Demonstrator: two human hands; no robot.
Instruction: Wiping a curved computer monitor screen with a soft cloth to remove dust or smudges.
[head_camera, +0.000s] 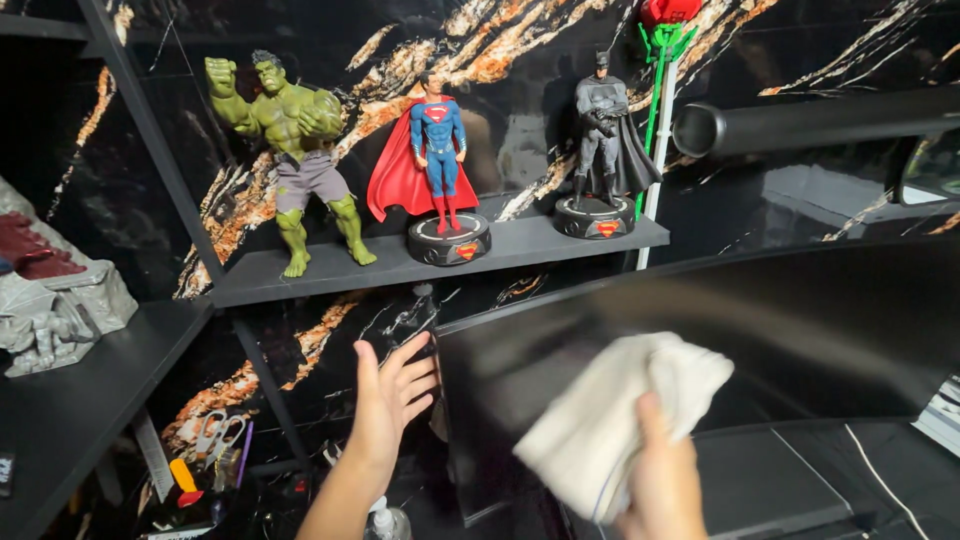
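- The left hand is open, fingers spread and flat, holding nothing; its fingertips press on or just beside the left edge of the wide, dark, glossy curved monitor screen, which lies at about three o'clock from it.
- That edge is dim against the black, gold-veined marble wall, so I cannot tell for sure whether the fingers grip the rim or only brace it.
- The screen's long axis runs left to right, rising slightly toward two o'clock, across the right half of the view.
- The right hand is closed around a crumpled off-white cloth, thumb up along it; the cloth bulges toward twelve o'clock from the hand and lies against the lower left part of the screen.
- The right hand is therefore the one nearer the screen's face, with most of the surface stretching off toward two and three o'clock from the cloth; the left hand sits at its nine o'clock end.
- Above, at eleven to twelve o'clock from the hands, a dark shelf carries a green muscular figure, a red-caped blue figure and a grey caped figure, well apart from both hands.
- A black tube crosses at one o'clock.
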